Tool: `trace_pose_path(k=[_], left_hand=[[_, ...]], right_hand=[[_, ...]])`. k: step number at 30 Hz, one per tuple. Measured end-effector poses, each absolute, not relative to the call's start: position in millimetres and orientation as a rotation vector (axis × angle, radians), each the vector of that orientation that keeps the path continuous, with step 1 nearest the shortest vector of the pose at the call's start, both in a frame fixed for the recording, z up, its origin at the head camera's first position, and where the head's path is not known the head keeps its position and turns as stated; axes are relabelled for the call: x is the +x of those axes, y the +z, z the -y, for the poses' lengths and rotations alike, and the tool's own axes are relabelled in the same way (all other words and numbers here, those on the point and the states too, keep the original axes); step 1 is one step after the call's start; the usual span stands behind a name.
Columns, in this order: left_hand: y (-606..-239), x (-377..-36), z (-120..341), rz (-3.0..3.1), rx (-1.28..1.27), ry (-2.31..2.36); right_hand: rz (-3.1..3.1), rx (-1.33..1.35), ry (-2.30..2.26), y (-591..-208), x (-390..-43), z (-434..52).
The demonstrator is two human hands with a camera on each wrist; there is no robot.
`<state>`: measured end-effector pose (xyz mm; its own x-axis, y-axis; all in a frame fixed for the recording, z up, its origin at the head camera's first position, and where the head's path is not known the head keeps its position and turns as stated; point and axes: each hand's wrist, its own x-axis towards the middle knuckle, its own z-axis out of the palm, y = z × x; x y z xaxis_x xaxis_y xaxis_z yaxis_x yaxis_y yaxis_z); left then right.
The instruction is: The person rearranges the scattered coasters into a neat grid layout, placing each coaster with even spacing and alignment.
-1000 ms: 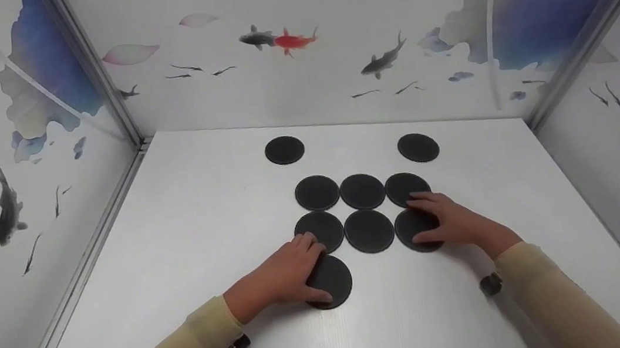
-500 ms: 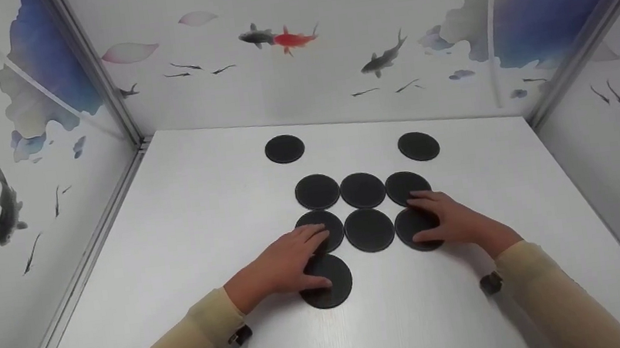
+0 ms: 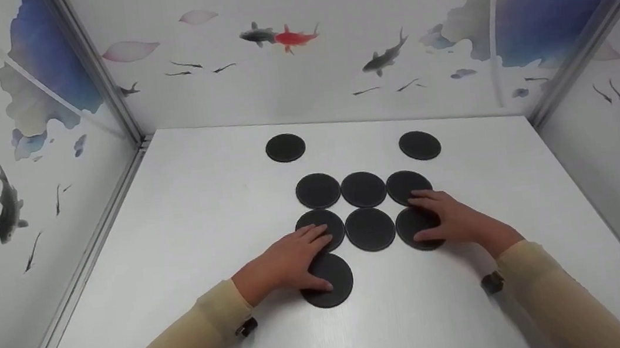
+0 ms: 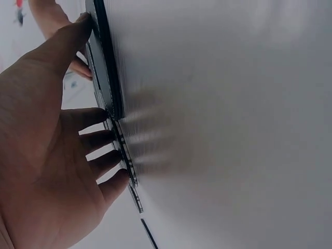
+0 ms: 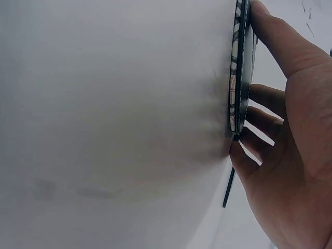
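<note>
My left hand [image 3: 288,259] has slid its disc [image 3: 332,280] slightly toward 3 o'clock, fingers flat on it. My right hand [image 3: 449,221] stays flat on another disc [image 3: 411,226], nothing gripped.

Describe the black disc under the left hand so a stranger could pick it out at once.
On the white table, find the block of six black discs in two rows. The disc sits nearer the person, below the block's left column, under the left hand. It alone starts a third row.
</note>
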<state>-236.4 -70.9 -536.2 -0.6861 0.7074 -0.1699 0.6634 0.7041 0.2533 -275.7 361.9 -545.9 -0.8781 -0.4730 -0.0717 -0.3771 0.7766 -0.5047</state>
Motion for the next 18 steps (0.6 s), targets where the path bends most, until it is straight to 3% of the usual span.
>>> trace_pose_path(k=[18], left_hand=[[-532, -237, 66, -2.664, 1.079, 0.241]], right_hand=[[-2.747, -0.58, -0.834, -532, -283, -362]])
